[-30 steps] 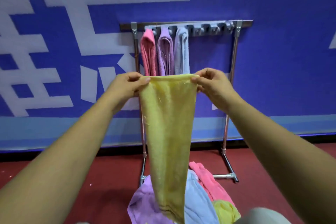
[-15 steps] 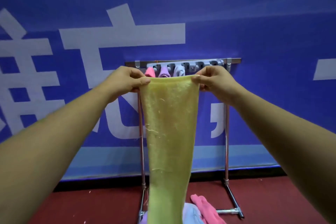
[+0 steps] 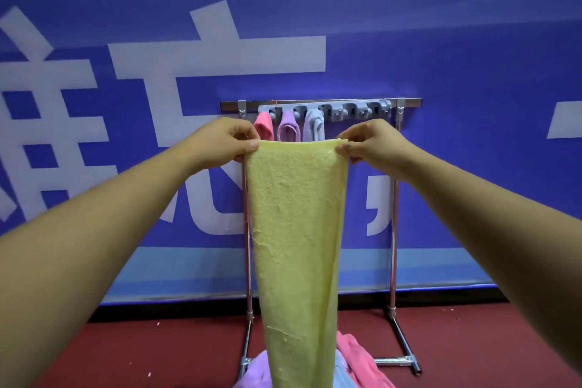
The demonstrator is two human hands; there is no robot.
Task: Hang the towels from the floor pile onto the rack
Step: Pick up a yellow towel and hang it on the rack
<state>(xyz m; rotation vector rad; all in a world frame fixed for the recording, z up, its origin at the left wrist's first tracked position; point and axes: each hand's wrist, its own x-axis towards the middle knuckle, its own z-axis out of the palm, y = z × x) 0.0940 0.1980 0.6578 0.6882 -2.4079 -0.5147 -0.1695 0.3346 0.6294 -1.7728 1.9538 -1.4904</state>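
Your left hand point(image 3: 226, 138) pinches the top left corner of the yellow towel point(image 3: 296, 230) between thumb and curled fingers, and your right hand point(image 3: 374, 142) pinches the top right corner the same way. The top edge is stretched flat between them, and the towel hangs straight down in front of the rack point(image 3: 394, 198), narrowing toward the bottom of the view. It is held just below the rack's top bar and apart from it.

Along that bar runs a grey strip of clips point(image 3: 352, 112). At the strip's left end three towels hang side by side: a pink towel point(image 3: 264, 127), a purple towel point(image 3: 288, 131) and a pale blue towel point(image 3: 313, 129). The clips toward the right end look unfilled, though they are small at this range.

At the foot of the rack, on the red floor point(image 3: 157, 350), the pile shows behind the yellow towel: a purple piece point(image 3: 255, 372) on the left, a pink piece point(image 3: 359, 356) on the right. A blue wall point(image 3: 472, 57) with large white lettering stands behind the rack.
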